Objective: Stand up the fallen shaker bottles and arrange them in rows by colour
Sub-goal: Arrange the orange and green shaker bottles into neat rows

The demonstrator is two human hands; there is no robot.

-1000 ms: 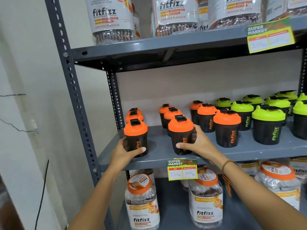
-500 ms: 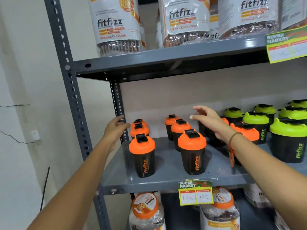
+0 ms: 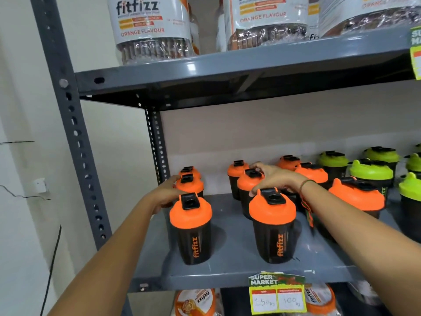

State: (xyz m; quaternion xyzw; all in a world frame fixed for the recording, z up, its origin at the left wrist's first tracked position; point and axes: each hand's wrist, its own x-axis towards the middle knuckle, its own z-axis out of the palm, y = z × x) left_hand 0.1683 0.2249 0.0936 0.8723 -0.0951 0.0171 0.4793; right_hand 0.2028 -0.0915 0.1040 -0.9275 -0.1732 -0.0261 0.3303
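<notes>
Black shaker bottles stand upright on the grey middle shelf [image 3: 227,277]. Orange-lidded ones form three columns on the left, with front bottles at the left [image 3: 192,236], the middle [image 3: 273,236] and the right [image 3: 357,197]. Green-lidded bottles [image 3: 371,172] stand further right. My left hand [image 3: 166,192] wraps the left side of the second bottle [image 3: 191,184] in the left column. My right hand [image 3: 275,179] curls over the second bottle [image 3: 248,183] in the middle column. No bottle lies on its side in view.
Large fitfizz jars [image 3: 148,23] fill the shelf above, whose underside hangs over the bottles. More jars [image 3: 196,302] sit on the shelf below. A price tag [image 3: 276,293] hangs on the shelf's front edge. The grey upright post [image 3: 75,133] stands at the left, beside a white wall.
Both hands let go of the front orange bottles, rose and reached deeper, and now rest on the second bottles of the left and middle columns. The camera has moved closer.
</notes>
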